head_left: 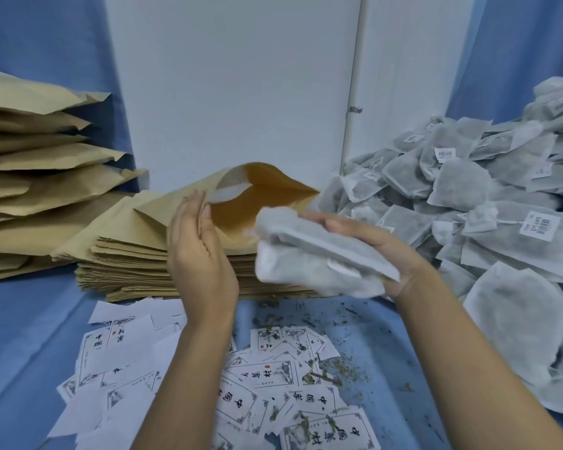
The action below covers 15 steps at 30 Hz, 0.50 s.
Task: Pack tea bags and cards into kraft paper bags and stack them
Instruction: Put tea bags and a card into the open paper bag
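Note:
My left hand (198, 251) holds the mouth of a kraft paper bag (260, 203) open, pinching its near lip between thumb and fingers. The bag lies on top of a flat stack of empty kraft bags (134, 264), and something white shows inside it. My right hand (381, 251) grips a bundle of grey tea bags (319, 258) just right of the bag's opening, its front end at the mouth. Loose printed cards (264, 378) lie scattered on the blue table in front of me.
A tall pile of filled kraft bags (36, 164) stands at the left. A big heap of loose tea bags (488, 203) covers the right side. Tea crumbs (345, 365) litter the blue cloth (23, 336). A white wall panel (234, 86) rises behind.

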Each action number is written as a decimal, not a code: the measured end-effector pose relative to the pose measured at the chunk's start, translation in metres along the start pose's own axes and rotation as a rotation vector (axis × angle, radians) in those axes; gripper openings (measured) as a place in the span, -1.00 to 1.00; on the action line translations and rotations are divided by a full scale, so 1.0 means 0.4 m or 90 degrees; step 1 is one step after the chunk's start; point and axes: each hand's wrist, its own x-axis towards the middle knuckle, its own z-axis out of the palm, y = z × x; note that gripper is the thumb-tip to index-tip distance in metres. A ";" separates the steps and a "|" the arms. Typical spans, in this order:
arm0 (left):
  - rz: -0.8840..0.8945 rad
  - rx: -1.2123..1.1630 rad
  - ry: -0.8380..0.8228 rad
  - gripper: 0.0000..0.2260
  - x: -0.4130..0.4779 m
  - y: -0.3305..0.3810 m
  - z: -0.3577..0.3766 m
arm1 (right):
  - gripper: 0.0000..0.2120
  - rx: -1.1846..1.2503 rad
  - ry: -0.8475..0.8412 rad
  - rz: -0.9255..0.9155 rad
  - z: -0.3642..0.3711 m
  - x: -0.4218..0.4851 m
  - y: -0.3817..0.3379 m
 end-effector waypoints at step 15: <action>0.006 0.003 -0.091 -0.69 -0.044 -0.003 0.029 | -0.80 -1.046 0.436 0.039 0.117 0.201 0.018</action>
